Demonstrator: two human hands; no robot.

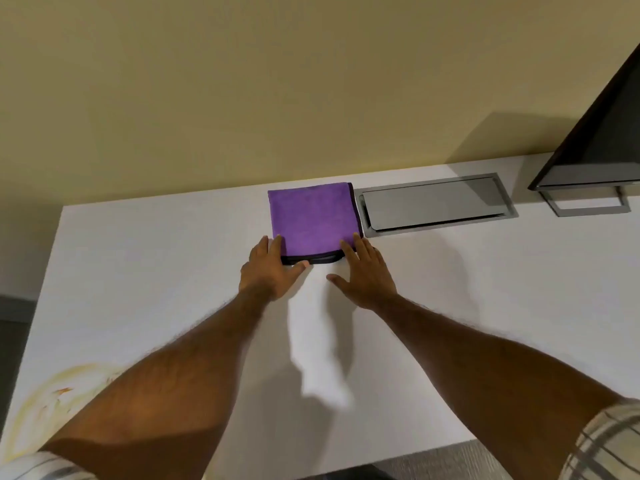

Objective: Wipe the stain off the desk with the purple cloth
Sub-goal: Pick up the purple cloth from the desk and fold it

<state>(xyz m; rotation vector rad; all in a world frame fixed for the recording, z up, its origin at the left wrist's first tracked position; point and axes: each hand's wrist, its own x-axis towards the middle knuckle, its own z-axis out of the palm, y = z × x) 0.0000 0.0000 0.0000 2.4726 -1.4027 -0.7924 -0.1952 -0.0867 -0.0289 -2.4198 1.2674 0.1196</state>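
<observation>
Head view: folded purple microfibre cloth with black trim (313, 220) lies at the far edge of the white desk (450, 289), just beside a grey metal cable hatch (436, 204). Left hand (268, 270) and right hand (365, 271) rest flat, fingers spread, touching the cloth's near corners, gripping nothing. Yellow-orange stain (65, 386) occupies the near-left corner.

The stain (52, 396) runs under the left forearm and off the left edge — its full spread cannot be told. The monitor (602, 133) is cut by the right edge. The left hand (268, 271) and right hand (367, 277) cover the purple cloth's (311, 218) near corners — whether either grips it is unclear.
</observation>
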